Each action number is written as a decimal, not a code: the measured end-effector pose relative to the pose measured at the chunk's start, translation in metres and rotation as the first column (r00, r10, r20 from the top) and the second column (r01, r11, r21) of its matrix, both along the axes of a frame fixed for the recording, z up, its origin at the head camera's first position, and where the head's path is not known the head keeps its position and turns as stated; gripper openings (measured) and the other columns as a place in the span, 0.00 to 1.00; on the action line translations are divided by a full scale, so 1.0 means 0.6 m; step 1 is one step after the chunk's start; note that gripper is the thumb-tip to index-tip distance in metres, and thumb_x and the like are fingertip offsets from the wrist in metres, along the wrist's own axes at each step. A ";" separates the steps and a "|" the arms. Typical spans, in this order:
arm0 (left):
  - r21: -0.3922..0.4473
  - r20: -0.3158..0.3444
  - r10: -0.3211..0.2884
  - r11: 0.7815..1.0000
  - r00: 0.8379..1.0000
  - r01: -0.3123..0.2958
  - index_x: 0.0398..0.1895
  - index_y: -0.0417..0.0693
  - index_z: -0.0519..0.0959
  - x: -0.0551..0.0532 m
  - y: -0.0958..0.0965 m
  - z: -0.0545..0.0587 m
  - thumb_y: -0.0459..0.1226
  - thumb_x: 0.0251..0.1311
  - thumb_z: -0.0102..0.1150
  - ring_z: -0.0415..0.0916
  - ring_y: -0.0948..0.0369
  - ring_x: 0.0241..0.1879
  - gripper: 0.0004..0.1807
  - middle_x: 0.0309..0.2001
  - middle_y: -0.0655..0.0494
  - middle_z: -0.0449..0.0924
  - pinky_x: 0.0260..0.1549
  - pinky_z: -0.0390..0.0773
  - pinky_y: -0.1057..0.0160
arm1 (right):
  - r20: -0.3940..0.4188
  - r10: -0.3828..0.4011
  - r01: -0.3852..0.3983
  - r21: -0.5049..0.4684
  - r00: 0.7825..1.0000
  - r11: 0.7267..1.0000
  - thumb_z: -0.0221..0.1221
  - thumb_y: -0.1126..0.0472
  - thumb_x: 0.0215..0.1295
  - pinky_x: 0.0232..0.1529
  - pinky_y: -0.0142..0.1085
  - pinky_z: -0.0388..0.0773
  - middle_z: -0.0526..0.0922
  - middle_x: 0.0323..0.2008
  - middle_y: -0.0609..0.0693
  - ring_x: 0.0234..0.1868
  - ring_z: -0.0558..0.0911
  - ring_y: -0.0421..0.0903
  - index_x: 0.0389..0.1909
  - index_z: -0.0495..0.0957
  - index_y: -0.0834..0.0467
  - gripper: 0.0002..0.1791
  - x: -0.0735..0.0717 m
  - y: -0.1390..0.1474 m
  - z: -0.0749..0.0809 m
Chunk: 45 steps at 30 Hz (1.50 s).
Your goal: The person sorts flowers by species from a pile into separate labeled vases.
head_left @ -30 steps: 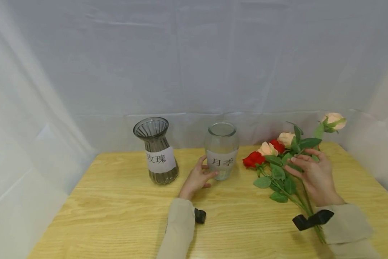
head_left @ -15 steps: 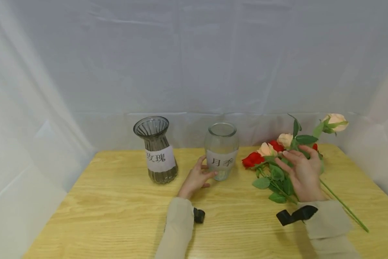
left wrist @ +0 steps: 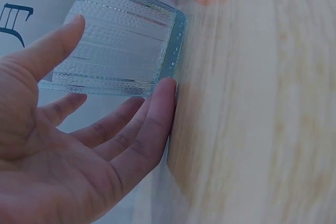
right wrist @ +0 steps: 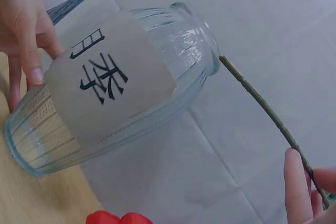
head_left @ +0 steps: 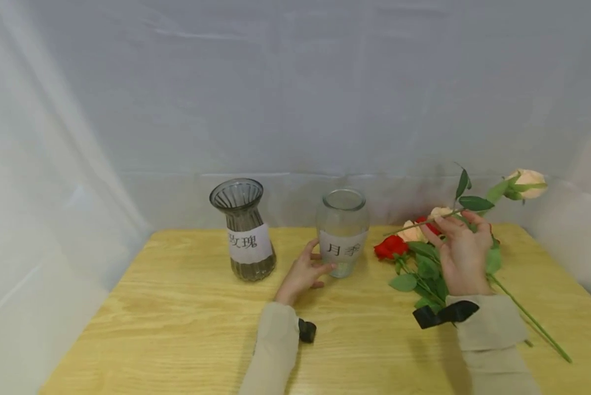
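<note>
A clear glass vase [head_left: 342, 219] with a paper label stands upright in the middle of the table. My left hand [head_left: 302, 274] holds it low on its left side, thumb in front and the other fingers round the side. My right hand [head_left: 465, 258] pinches the stem of a pale peach rose [head_left: 529, 184] above the other flowers. Its bloom points up and right, and the bare stem end slants left toward the vase. In the right wrist view the tip of the stem [right wrist: 270, 115] appears right beside the vase's rim.
A grey ribbed glass vase [head_left: 251, 241] with a paper label stands to the left. Under the right hand lie several flowers, among them a red rose [head_left: 391, 248] and another peach rose [head_left: 413, 232]; their stems [head_left: 537, 328] run toward the front right. White sheeting [head_left: 276, 109] closes the back.
My right hand has lifted the peach rose off the pile and shifted slightly left, turning the stem so its cut end points left. The left hand has stayed at the clear vase.
</note>
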<state>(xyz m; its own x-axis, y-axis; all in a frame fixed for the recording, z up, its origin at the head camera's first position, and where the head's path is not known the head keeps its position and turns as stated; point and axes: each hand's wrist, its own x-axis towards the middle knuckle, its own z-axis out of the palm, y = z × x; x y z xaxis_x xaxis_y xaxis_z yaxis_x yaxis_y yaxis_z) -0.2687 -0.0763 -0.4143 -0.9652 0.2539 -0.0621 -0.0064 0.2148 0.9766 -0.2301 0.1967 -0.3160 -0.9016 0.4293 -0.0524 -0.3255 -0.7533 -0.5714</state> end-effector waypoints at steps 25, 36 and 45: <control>-0.006 0.003 -0.005 1.000 1.000 0.005 0.80 0.49 0.53 0.000 -0.001 0.005 0.37 0.68 0.65 0.74 0.39 0.60 0.43 0.67 0.33 0.65 0.41 0.86 0.49 | 0.004 -0.083 0.083 -0.036 0.997 0.996 0.58 0.82 0.64 0.38 0.45 0.88 0.74 0.34 0.57 0.29 0.80 0.50 0.50 0.56 0.56 0.27 -0.025 -0.051 0.023; 0.007 0.004 -0.010 1.000 1.000 0.010 0.80 0.49 0.53 0.001 0.000 0.004 0.37 0.68 0.65 0.73 0.39 0.61 0.42 0.67 0.33 0.65 0.43 0.86 0.48 | 0.005 -0.100 0.100 -0.073 0.995 0.992 0.58 0.82 0.64 0.37 0.44 0.87 0.72 0.35 0.56 0.29 0.80 0.51 0.47 0.53 0.56 0.27 -0.037 -0.063 0.034; 0.014 0.000 -0.013 1.000 1.000 0.013 0.80 0.49 0.53 0.002 0.002 -0.001 0.37 0.68 0.65 0.73 0.39 0.60 0.42 0.67 0.32 0.65 0.43 0.86 0.47 | 0.018 -0.127 0.128 -0.047 0.992 0.991 0.53 0.83 0.66 0.38 0.44 0.88 0.69 0.44 0.59 0.30 0.80 0.50 0.52 0.54 0.56 0.26 -0.052 -0.078 0.044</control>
